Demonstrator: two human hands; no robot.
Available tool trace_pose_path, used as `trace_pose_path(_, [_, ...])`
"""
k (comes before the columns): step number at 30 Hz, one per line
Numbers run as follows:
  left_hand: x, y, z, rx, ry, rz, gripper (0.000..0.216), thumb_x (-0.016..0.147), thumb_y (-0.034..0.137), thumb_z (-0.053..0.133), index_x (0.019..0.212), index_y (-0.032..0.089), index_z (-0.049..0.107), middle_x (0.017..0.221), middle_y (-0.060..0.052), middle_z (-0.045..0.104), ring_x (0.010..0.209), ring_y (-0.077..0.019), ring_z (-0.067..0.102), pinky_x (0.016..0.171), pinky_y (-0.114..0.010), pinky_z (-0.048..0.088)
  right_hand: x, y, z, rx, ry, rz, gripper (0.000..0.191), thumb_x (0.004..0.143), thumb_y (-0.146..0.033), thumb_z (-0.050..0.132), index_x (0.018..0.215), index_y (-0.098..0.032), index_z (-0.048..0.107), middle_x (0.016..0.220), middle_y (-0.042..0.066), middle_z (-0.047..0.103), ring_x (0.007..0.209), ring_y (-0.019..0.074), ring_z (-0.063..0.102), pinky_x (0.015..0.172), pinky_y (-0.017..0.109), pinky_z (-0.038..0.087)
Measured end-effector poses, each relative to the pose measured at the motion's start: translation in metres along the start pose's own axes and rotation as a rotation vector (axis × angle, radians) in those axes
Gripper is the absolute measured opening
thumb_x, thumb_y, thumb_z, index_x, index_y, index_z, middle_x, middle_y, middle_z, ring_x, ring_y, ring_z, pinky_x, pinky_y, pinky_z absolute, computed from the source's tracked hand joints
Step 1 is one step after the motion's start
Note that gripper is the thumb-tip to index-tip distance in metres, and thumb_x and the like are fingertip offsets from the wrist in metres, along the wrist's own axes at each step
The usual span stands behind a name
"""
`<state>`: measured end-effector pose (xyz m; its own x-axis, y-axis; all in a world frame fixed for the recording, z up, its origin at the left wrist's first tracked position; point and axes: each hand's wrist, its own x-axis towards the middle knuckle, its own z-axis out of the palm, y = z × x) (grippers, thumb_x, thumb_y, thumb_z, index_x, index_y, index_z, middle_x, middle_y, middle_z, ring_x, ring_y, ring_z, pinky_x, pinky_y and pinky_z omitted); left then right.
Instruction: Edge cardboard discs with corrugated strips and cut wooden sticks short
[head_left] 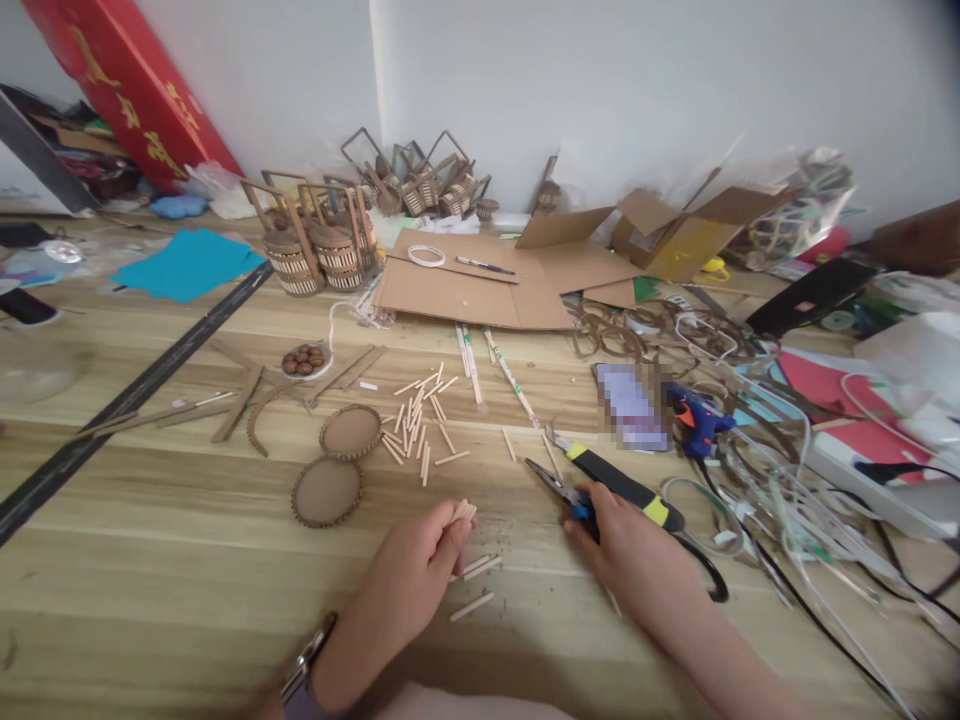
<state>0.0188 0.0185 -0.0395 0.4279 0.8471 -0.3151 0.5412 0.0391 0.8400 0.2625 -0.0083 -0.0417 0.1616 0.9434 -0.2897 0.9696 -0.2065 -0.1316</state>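
My left hand (pixel 431 545) is closed around a small bunch of pale wooden sticks (pixel 465 510), whose ends poke out past the thumb. My right hand (pixel 619 530) grips needle-nose pliers (pixel 555 485), jaws pointing away and to the left; most of their handles lie under the fingers. Right beside that hand is a black and yellow-green utility knife (pixel 615 475). Several cut sticks (pixel 416 420) lie scattered beyond my left hand, and a few cut sticks (pixel 472 604) rest just below it. Two round cardboard discs with ridged rims (pixel 328 492) touch each other on the left.
Miniature lidded baskets (pixel 296 260) stand at the back left, near cardboard sheets (pixel 472 295). A bowl of brown beads (pixel 304 360) sits left of centre. On the right are a blue glue gun (pixel 701 420), a pixelated phone (pixel 634 405), tangled strips and cables (pixel 765 490).
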Motion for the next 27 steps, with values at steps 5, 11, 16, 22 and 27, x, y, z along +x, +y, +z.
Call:
trace_pose_path(5, [0.002, -0.002, 0.000, 0.141, 0.088, -0.021, 0.032, 0.098, 0.038, 0.032, 0.072, 0.024, 0.046, 0.065, -0.002, 0.061, 0.064, -0.0215, 0.059, 0.062, -0.029, 0.036, 0.007, -0.001, 0.000, -0.031, -0.029, 0.024, 0.026, 0.093, -0.022, 0.048, 0.117, -0.014, 0.056, 0.111, 0.017, 0.071, 0.103, 0.0329, 0.068, 0.077, 0.037, 0.047])
trace_pose_path(11, [0.007, -0.013, 0.004, 0.436, 0.176, -0.028, 0.034, 0.101, 0.025, 0.031, 0.101, 0.018, 0.064, 0.092, -0.015, 0.073, 0.089, -0.0308, 0.068, 0.079, -0.037, 0.044, 0.010, 0.004, -0.002, -0.044, -0.022, 0.057, 0.025, 0.094, -0.022, 0.046, 0.117, -0.015, 0.054, 0.113, 0.017, 0.069, 0.102, 0.0326, 0.068, 0.076, 0.037, 0.046])
trace_pose_path(16, [0.007, -0.016, 0.006, 0.656, 0.217, -0.007, 0.039, 0.103, 0.022, 0.030, 0.103, 0.016, 0.068, 0.091, -0.016, 0.074, 0.086, -0.0305, 0.070, 0.079, -0.039, 0.047, 0.015, 0.001, -0.003, -0.024, -0.029, 0.025, 0.028, 0.092, -0.016, 0.047, 0.119, -0.014, 0.054, 0.118, 0.016, 0.068, 0.109, 0.0305, 0.065, 0.082, 0.034, 0.044])
trace_pose_path(22, [0.008, -0.021, 0.009, 0.731, 0.407, 0.165, 0.028, 0.101, 0.020, 0.041, 0.111, 0.015, 0.067, 0.105, -0.015, 0.071, 0.094, -0.0297, 0.066, 0.083, -0.041, 0.051, 0.025, -0.005, -0.005, -0.029, -0.036, 0.048, 0.031, 0.090, -0.015, 0.048, 0.120, -0.011, 0.055, 0.105, 0.016, 0.073, 0.100, 0.0311, 0.070, 0.071, 0.033, 0.044])
trace_pose_path(27, [0.008, -0.025, 0.015, 0.682, 0.628, 0.386, 0.029, 0.101, 0.020, 0.040, 0.113, 0.012, 0.065, 0.104, -0.015, 0.062, 0.093, -0.0295, 0.060, 0.080, -0.044, 0.053, 0.027, -0.009, -0.003, -0.045, -0.015, 0.029, 0.028, 0.089, -0.014, 0.049, 0.115, -0.009, 0.059, 0.109, 0.019, 0.071, 0.104, 0.0323, 0.068, 0.074, 0.034, 0.045])
